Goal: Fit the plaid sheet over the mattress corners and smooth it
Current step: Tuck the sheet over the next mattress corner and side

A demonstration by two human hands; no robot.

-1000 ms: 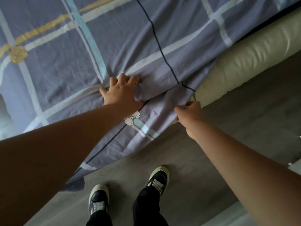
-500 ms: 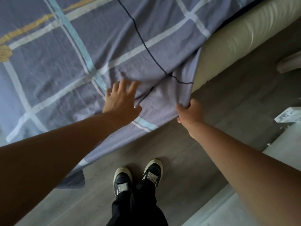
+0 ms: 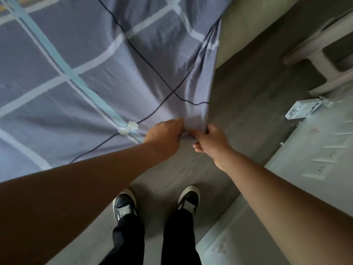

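From the head view, the lavender-grey cotton sheet (image 3: 91, 60) with pale plaid stripes lies over the beige padded mattress (image 3: 246, 22), its gathered corner hanging off the near edge. The left hand (image 3: 164, 133) and right hand (image 3: 212, 139) meet at that corner, both closed and pinching the fabric's hem. Below the corner, two black-and-white sneakers (image 3: 124, 205) stand on the grey floor (image 3: 238, 104).

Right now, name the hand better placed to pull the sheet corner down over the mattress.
Right hand: it grips the plaid sheet at its hanging edge beside the bare mattress. Left hand pinches further in.
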